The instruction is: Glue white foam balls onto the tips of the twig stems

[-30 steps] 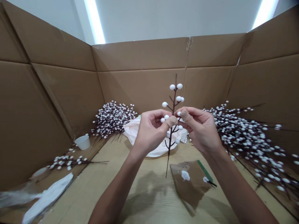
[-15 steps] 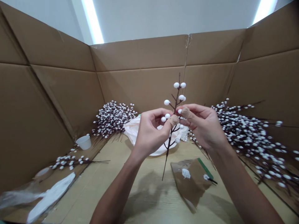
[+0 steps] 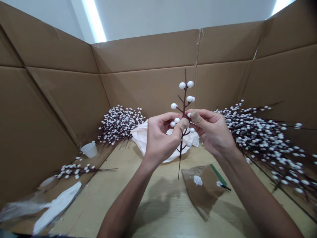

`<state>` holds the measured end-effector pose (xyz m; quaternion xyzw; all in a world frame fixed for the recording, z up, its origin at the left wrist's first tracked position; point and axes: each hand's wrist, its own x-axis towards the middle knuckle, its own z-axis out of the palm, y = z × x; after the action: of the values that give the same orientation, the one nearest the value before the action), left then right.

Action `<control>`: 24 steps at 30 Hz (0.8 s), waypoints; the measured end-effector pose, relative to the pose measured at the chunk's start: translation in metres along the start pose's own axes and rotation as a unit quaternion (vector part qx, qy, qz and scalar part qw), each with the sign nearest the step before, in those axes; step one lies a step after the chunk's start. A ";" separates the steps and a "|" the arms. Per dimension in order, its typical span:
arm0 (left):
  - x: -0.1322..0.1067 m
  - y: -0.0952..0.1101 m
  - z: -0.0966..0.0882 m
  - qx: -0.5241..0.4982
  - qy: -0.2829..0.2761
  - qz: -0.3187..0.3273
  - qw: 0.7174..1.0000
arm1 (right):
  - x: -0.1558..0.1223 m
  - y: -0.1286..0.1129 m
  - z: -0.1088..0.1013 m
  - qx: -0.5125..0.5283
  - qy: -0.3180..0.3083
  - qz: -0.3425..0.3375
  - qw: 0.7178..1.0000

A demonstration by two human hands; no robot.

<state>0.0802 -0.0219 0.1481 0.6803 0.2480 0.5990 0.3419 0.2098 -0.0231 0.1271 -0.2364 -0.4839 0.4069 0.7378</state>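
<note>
I hold a thin dark twig (image 3: 184,99) upright in front of me, with several white foam beads on its side shoots. My left hand (image 3: 160,138) is closed on the stem at mid-height, its thumb wrapped in tan tape. My right hand (image 3: 211,132) pinches a white bead at the stem with a taped thumb and forefinger. The twig's bare lower end hangs above the cardboard floor (image 3: 153,205).
Tall cardboard walls surround the space. Piles of beaded twigs lie at the back left (image 3: 120,124) and along the right (image 3: 267,142). A white plastic bag (image 3: 141,137) sits behind my hands. A brown card with white glue (image 3: 201,186), a small white cup (image 3: 89,149), and a few twigs (image 3: 74,170) lie nearby.
The twig tilted right half a second ago and now stands upright again. Both hands stayed closed on it and rose slightly in view.
</note>
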 end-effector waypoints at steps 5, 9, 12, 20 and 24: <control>0.000 -0.001 0.001 0.008 0.006 0.007 1.000 | 0.001 0.002 0.000 0.000 0.004 0.005 1.000; 0.000 -0.002 0.001 0.004 -0.002 0.006 1.000 | 0.002 0.001 -0.002 0.002 -0.007 0.009 1.000; 0.000 -0.002 0.000 0.007 -0.012 0.005 1.000 | 0.004 -0.004 -0.006 0.003 -0.033 0.023 0.999; 0.000 -0.006 0.002 0.062 -0.015 0.032 0.997 | 0.009 -0.021 -0.020 -0.005 -0.110 0.041 0.993; -0.001 -0.012 0.005 0.098 -0.027 0.058 0.993 | 0.006 -0.022 -0.017 0.001 -0.110 0.059 0.992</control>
<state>0.0862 -0.0157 0.1383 0.7399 0.2565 0.5717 0.2447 0.2343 -0.0297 0.1397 -0.2178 -0.5472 0.4733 0.6551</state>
